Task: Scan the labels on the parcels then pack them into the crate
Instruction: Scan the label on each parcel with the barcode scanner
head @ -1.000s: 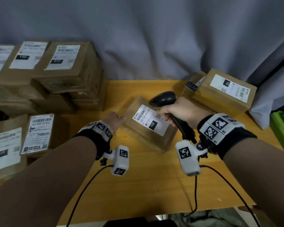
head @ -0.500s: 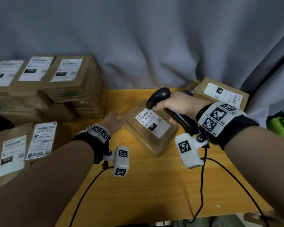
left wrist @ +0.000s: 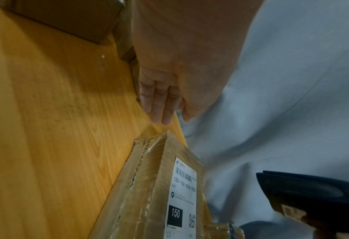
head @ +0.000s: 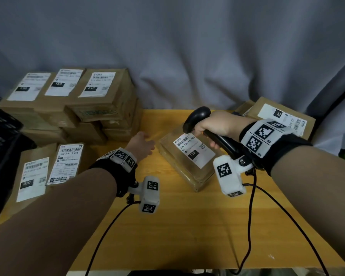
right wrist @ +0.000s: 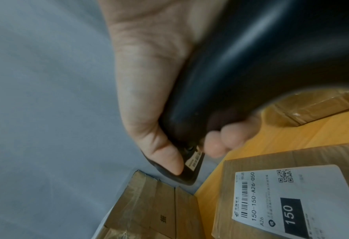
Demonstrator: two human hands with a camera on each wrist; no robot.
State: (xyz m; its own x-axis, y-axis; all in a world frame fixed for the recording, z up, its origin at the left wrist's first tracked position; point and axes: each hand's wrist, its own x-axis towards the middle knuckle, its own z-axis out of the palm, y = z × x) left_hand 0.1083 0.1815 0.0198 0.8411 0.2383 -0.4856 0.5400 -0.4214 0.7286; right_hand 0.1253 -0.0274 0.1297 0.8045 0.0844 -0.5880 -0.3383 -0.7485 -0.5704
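**Parcel marked 150 lies under the scanner on a wooden bench**

Parcel (head: 187, 156) with a white label (head: 193, 151) reading 150-150-A26-050 lies flat near the centre of the head view, turned at an angle on the yellow wooden bench (head: 187, 226). A person's right hand (head: 217, 124) grips a black handheld scanner (head: 199, 116), fingers (right wrist: 226, 139) and thumb curled round its handle, with the scanner's head held above the upper end of the label. The left hand (head: 140, 145) hovers just beside the parcel's left corner; in the left wrist view its fingers (left wrist: 159, 100) are straight and together, holding nothing, with a small gap to the cardboard. A stack of brown labelled parcels (head: 78, 104) fills the upper left of the head view, and two more labelled parcels (head: 48, 166) lie at the left edge below it. Another parcel, marked 102 (head: 283, 116), sits at the right behind the right wrist. A dark crate (head: 2, 140) shows at the far left edge. A grey curtain (head: 187, 56) hangs behind the bench. Both wrists wear black bands with printed markers, and cables trail toward the bottom of the frame.
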